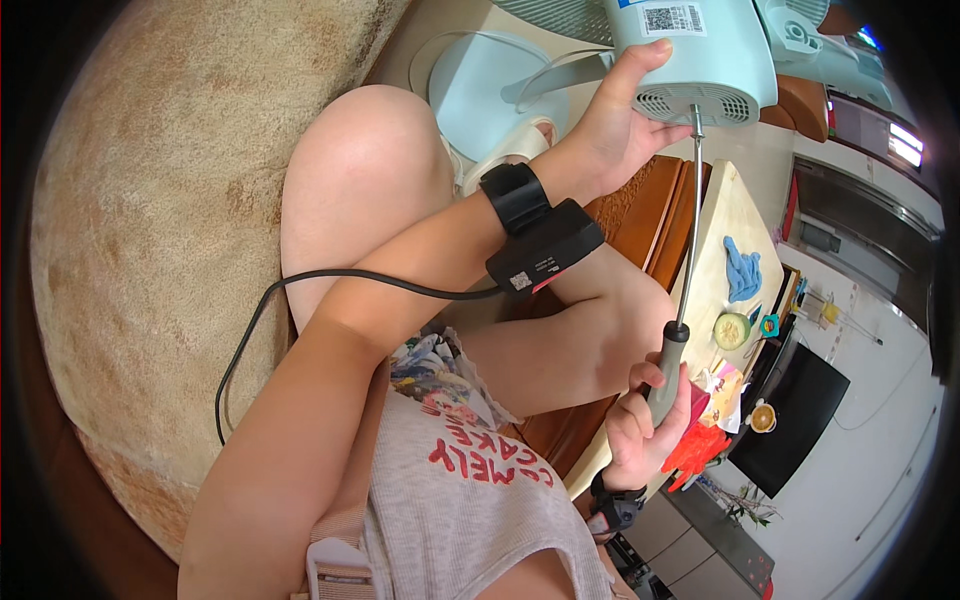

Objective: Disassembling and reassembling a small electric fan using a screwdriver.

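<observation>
Right grip (645,425): fingers curled closed on the grey handle of a screwdriver (676,342). Shaft runs up and away from this grip; tip meets the vented end of the pale blue fan housing (700,60). Left grip (612,140): spread, thumb against housing side, fingertips near the tool's tip; cannot tell whether it holds firmly. Blue cloth (743,270) on desk (728,205).
</observation>
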Available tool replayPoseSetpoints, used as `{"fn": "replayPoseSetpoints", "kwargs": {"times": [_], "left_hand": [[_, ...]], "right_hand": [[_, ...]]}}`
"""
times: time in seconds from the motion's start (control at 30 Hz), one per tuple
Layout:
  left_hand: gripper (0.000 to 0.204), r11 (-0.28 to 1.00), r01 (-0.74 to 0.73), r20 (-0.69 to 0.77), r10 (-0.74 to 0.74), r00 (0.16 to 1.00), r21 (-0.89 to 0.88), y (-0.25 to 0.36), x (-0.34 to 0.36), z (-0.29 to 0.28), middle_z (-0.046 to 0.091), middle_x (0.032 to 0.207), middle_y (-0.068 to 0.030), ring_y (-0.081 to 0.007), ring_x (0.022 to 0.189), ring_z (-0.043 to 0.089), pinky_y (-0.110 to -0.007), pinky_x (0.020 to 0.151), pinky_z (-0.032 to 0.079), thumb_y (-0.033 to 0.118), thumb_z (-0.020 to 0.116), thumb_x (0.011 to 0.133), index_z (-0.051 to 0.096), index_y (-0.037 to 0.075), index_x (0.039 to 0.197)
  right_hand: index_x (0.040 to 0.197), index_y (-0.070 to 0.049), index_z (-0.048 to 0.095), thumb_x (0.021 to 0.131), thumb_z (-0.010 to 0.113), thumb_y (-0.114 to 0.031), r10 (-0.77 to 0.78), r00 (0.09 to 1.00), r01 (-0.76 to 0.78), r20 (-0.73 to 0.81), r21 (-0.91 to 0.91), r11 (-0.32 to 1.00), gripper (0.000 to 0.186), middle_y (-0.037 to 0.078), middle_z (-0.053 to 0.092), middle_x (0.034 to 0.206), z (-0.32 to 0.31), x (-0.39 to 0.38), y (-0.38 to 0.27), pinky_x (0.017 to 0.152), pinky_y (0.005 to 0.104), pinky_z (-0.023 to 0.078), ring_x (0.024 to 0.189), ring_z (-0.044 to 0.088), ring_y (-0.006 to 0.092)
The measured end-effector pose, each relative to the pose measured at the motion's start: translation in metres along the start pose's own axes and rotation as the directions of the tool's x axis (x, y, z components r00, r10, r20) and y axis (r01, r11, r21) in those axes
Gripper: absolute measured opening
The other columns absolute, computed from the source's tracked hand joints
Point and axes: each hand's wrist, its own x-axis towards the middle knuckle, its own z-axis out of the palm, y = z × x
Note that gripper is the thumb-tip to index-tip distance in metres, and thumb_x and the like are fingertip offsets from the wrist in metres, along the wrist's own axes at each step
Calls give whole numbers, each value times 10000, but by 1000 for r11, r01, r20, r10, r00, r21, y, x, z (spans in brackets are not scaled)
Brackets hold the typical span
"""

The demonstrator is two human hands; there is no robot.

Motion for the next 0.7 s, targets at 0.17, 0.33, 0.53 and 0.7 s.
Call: {"fn": "replayPoseSetpoints", "kwargs": {"times": [0.17, 0.33, 0.53, 0.7], "left_hand": [[873, 999, -33, 15, 33, 999, -17, 4, -1, 4, 391, 1335, -146, -270, 1236, 393, -407, 1064, 280, 549, 619, 736, 271, 69, 1377], [868, 995, -96, 20, 96, 995, -25, 3, 4, 7, 390, 1337, -146, -285, 1245, 384, -412, 1072, 277, 551, 612, 742, 269, 70, 1378], [860, 999, -36, -18, 36, 999, -10, 2, 3, 2, 397, 1331, -164, -283, 1242, 389, -408, 1065, 291, 550, 590, 752, 266, 46, 1369], [866, 1000, -14, 14, 14, 1000, 23, 0, 1, 2, 390, 1336, -169, -286, 1238, 392, -413, 1059, 293, 552, 584, 752, 259, 43, 1372]], "right_hand": [[1046, -39, 458, 969, 401, -294, -539, 841, 366, 40, -777, 513, 273, 109, 516, 793, 21, 2, 20, 329, 196, 228, 368, 284, 59], [1140, -19, 465, 911, 509, -123, -591, 514, 334, 622, -779, -530, 255, 159, 581, 941, 17, 1, 19, 632, 231, 426, 706, 535, 146], [1332, 5, 364, 888, 565, -99, -512, 663, 439, 546, -838, -324, 498, 154, 550, 1122, 16, -2, -5, 591, 215, 431, 823, 520, 157], [1326, 3, 326, 965, 452, -309, 135, 982, -136, 129, 6, 991, 494, 128, 534, 953, -3, -1, -7, 389, 190, 345, 529, 429, 106]]}}
